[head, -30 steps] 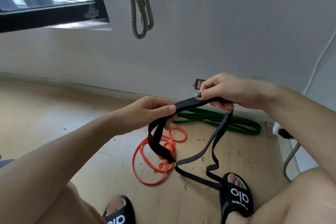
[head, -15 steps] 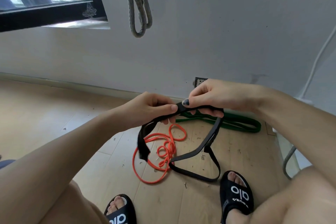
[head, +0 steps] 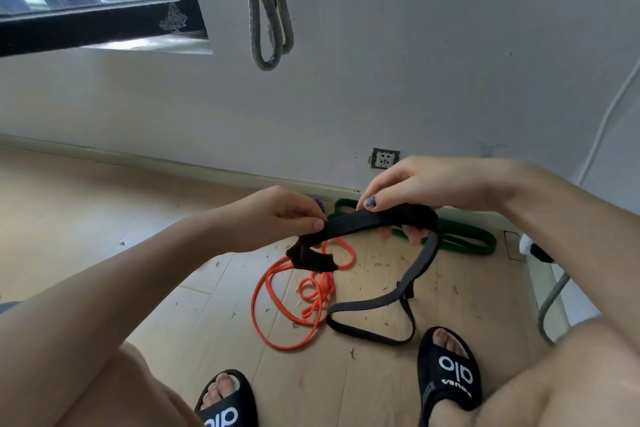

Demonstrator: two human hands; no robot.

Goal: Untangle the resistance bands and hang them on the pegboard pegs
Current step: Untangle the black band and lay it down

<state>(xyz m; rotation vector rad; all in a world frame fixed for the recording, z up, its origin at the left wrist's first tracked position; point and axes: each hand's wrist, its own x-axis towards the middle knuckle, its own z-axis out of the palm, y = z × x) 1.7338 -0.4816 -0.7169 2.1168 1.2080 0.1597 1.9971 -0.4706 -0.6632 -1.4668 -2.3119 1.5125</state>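
2 hands: both are up on the same black band, pretty close together
left hand (head: 277, 215): fingers curled, thumb and fingertips pinching the black band (head: 356, 224) at its left end
right hand (head: 426, 189): thumb on top with dark polish, the other fingers tucked under, gripping the band tight
black band: a flat stretch runs between the 2 grips; a short bunched fold sticks out below the left fingers, and past the right fingers it drops down to a loose loop lying on the wood floor (head: 86, 218)
orange band (head: 294, 302): on the floor under the left fingers, knotted up in little coils inside 1 big loop, just beside the black loop
green band (head: 464, 243): flat on the floor by the wall, behind the right fingers
grey band (head: 268, 10): hanging on the wall well above both hands; can't see what holds it
slides: 2 black ones (head: 450, 374) on the feet, the right one just below the black loop
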